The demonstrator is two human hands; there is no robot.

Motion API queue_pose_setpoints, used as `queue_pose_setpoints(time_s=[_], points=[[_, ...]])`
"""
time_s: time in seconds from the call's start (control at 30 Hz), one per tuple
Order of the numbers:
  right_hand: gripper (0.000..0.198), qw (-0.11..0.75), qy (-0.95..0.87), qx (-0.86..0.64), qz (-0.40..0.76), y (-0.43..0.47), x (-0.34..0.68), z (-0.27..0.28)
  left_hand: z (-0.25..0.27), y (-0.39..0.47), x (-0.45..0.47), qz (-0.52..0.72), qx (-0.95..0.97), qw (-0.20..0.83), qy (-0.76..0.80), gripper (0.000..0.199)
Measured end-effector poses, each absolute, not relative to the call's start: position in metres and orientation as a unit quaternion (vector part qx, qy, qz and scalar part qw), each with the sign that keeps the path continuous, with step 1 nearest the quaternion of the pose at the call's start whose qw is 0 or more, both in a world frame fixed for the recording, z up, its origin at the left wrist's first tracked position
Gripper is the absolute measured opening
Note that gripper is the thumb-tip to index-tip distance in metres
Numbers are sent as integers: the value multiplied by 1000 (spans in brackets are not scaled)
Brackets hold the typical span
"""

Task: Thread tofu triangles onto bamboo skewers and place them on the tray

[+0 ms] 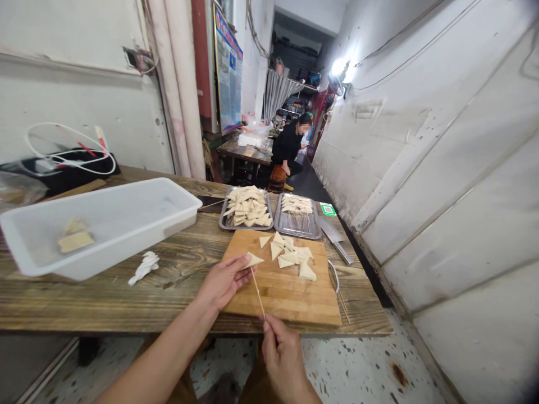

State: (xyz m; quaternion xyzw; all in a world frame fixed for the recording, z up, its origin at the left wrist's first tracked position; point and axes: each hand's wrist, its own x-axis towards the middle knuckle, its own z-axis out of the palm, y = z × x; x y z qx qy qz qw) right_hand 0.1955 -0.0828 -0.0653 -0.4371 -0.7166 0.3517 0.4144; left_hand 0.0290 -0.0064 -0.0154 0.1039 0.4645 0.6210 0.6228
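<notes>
Over the left part of the wooden cutting board, my left hand pinches a pale tofu triangle between thumb and fingers. My right hand, at the board's front edge, grips the lower end of a thin bamboo skewer. The skewer's upper end meets the triangle's lower edge; whether its tip is inside, I cannot tell. Several loose tofu triangles lie on the board's back right. Behind it, one metal tray is heaped with tofu pieces, and another metal tray holds skewered ones.
A white plastic tub with a few tofu slices stands left, near a crumpled tissue. A cleaver lies right of the trays. Spare skewers rest beside the board. A person sits farther back.
</notes>
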Motion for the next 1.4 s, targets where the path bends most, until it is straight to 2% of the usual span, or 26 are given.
queue_pose_setpoints(time_s=[0.3, 0.9, 1.4], points=[[39, 451, -708, -438, 321, -81, 191, -69, -16, -4, 32, 624, 120, 619, 461, 6], [35, 430, -731, -445, 287, -82, 185, -59, -22, -6, 36, 628, 131, 622, 448, 10], [34, 447, -741, -430, 257, -75, 177, -69, -11, -6, 34, 631, 111, 622, 449, 2]])
